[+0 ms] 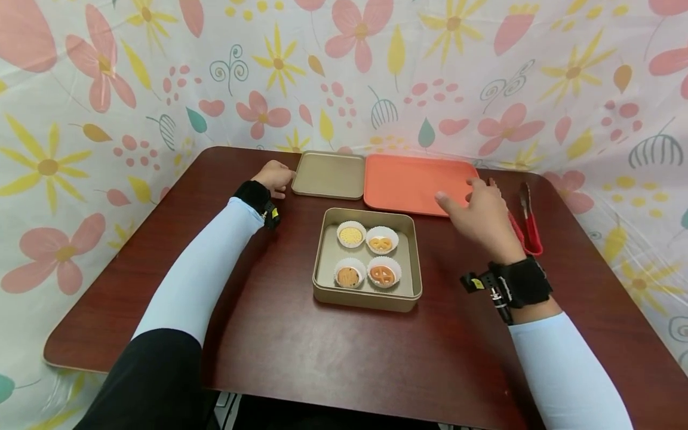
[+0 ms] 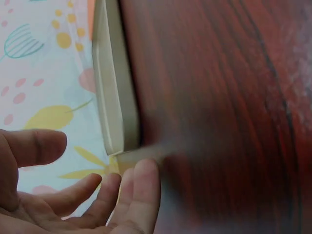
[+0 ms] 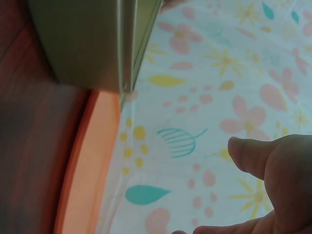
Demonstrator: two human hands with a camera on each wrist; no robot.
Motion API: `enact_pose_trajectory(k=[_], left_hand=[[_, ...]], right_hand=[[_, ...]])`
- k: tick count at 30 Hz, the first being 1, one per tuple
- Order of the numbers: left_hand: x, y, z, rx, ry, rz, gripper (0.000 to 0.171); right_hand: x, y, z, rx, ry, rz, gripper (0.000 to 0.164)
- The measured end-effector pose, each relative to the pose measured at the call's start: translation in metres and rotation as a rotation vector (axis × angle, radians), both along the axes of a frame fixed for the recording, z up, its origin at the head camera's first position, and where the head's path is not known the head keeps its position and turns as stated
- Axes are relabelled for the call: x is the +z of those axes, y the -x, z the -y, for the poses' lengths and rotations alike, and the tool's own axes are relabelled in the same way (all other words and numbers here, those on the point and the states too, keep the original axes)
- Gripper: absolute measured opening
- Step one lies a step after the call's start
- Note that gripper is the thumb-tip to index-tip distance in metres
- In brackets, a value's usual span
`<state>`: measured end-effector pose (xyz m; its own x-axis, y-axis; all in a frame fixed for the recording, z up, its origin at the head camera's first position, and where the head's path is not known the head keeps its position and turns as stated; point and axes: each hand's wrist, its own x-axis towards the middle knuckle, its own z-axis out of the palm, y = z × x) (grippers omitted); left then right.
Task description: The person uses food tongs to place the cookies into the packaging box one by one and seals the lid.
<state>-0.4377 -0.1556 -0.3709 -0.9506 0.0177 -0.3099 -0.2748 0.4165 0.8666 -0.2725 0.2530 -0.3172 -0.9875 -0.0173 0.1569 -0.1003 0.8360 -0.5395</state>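
My left hand (image 1: 275, 178) is at the left edge of a gold tin lid (image 1: 329, 175), which lies flat at the back of the table. In the left wrist view its fingers are loosely bent beside the lid's corner (image 2: 114, 141), holding nothing; contact is unclear. My right hand (image 1: 484, 221), thumb spread, hovers by the right end of an orange tray (image 1: 419, 182), with nothing in its grasp. Between both hands stands an open gold tin (image 1: 367, 301). Inside are a yellow cookie (image 1: 351, 235), a pretzel-shaped cookie (image 1: 380, 243), a round brown cookie (image 1: 347, 276) and a lattice-topped cookie (image 1: 382, 275), each in a white paper cup.
Red-handled tongs (image 1: 531, 230) lie at the table's right, partly hidden behind the right hand. A flower-patterned sheet (image 1: 344, 71) hangs close along the back edge of the dark wooden table (image 1: 301, 352).
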Motion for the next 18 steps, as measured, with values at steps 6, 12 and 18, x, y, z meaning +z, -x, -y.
enact_pose_trajectory(k=[6, 12, 18], left_hand=[[-0.004, 0.012, -0.004, 0.024, 0.041, 0.038, 0.040], [-0.006, 0.021, -0.006, 0.038, 0.096, 0.029, 0.046], [-0.007, 0.027, -0.007, -0.015, 0.169, -0.002, 0.049]], right_hand=[[0.001, -0.010, 0.020, 0.020, 0.006, -0.004, 0.093], [0.004, -0.023, 0.037, 0.056, 0.009, -0.035, 0.090], [0.004, -0.032, 0.053, 0.108, -0.010, -0.079, 0.084]])
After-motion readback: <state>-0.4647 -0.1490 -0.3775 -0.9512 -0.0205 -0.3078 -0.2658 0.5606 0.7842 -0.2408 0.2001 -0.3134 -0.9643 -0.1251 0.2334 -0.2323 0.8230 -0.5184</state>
